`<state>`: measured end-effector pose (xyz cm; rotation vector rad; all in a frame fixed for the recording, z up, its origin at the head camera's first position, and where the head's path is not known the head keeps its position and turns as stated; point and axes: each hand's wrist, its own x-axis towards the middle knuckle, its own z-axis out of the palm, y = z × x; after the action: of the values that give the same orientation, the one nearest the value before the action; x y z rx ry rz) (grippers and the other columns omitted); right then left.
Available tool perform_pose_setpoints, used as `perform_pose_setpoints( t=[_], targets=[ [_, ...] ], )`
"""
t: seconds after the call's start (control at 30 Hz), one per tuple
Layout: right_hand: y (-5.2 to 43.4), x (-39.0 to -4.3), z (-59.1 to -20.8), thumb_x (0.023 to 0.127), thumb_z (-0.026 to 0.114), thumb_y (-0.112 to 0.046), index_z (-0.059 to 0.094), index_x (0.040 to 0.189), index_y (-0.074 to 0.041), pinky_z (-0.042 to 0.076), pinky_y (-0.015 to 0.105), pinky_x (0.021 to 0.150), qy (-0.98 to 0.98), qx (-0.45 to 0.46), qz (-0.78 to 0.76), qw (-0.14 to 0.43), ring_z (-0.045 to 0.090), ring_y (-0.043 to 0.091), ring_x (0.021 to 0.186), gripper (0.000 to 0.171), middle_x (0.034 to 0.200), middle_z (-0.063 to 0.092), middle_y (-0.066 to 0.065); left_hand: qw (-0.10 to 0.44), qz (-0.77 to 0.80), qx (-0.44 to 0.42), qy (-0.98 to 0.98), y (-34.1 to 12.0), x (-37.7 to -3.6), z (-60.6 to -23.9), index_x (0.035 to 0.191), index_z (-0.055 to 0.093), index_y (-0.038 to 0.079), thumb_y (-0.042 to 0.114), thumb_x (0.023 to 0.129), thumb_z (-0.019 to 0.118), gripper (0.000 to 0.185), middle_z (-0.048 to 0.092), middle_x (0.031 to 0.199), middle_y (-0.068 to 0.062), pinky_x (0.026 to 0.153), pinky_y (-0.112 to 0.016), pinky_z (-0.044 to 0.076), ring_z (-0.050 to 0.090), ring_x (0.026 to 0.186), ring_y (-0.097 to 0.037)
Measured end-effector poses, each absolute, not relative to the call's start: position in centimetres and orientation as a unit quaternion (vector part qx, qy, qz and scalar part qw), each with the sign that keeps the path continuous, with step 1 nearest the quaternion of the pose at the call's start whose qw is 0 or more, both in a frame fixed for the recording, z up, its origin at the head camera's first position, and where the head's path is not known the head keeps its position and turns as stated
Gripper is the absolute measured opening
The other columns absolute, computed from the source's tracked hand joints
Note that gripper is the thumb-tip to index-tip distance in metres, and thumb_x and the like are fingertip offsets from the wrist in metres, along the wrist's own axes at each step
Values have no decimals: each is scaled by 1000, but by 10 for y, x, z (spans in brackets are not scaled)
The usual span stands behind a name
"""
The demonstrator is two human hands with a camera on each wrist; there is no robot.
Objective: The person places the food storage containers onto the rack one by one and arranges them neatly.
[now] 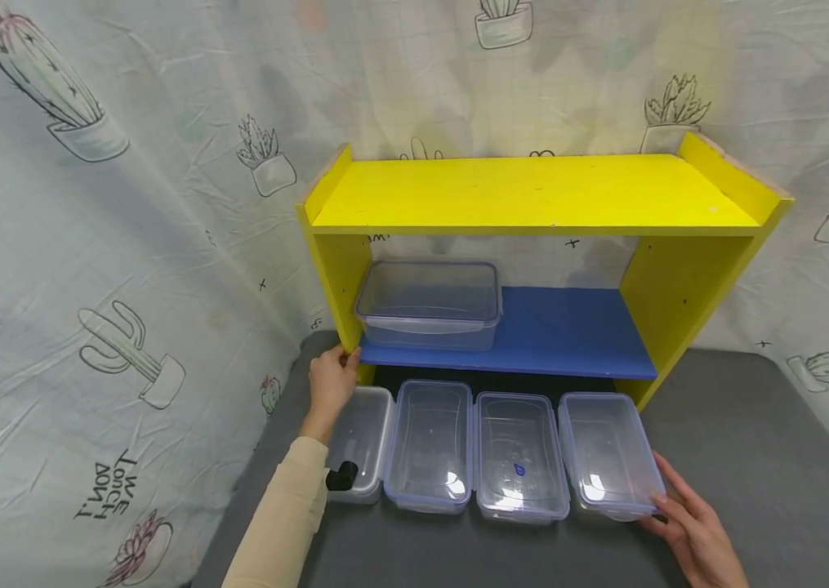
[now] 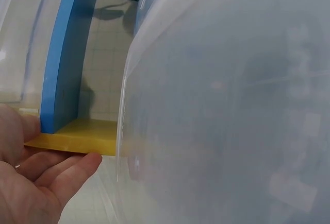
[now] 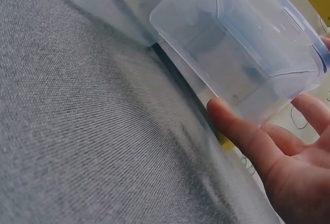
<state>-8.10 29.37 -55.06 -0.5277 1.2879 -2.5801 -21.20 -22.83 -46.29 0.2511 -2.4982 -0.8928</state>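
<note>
A yellow shelf point(image 1: 532, 196) with a blue lower board point(image 1: 568, 335) stands on a grey table point(image 1: 752, 457). One clear lidded container point(image 1: 429, 302) sits on the left of the blue board. Several more stand in a row in front of the shelf. My left hand point(image 1: 332, 380) grips the front edge of the shelf's left side panel point(image 2: 82, 136), thumb on one side and fingers point(image 2: 67, 172) on the other, beside the leftmost container point(image 2: 232, 105). My right hand point(image 1: 682, 514) holds the near right corner of the rightmost container point(image 1: 605, 449), between thumb point(image 3: 242, 131) and fingers.
A cactus-print cloth point(image 1: 127, 286) hangs behind and to both sides of the shelf. The shelf's yellow top carries nothing. Bare blue board lies to the right of the shelved container. Grey table surface point(image 3: 77, 131) shows at the right and along the near edge.
</note>
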Motion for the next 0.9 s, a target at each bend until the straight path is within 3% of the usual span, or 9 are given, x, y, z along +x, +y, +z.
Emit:
perform_pose_setpoints(
  t=[0.23,0.5,0.9],
  targets=[
    [293,-81,-547,100,19,14,39,149,-17,56,35,86,425,-204,-875,107,63,16,115,61,141,56,-4,237,-329,90,-910,-229,-211,-463,81,69,4,26,95,63,27,63,63,-10,51,-30,39,53,52,-22],
    [293,-84,-542,99,5,14,22,154,-7,51,40,97,306,-284,-898,137,54,25,128,62,152,44,6,237,-324,93,-911,-229,-211,-463,83,70,4,26,95,64,26,65,65,-10,53,-31,41,55,55,-23],
    [282,-87,-522,99,10,14,21,155,-8,53,35,92,379,-262,-881,103,57,20,124,60,150,46,2,243,-321,82,-912,-229,-210,-463,82,70,4,25,95,64,26,65,64,-10,51,-31,41,54,53,-22]
  ],
)
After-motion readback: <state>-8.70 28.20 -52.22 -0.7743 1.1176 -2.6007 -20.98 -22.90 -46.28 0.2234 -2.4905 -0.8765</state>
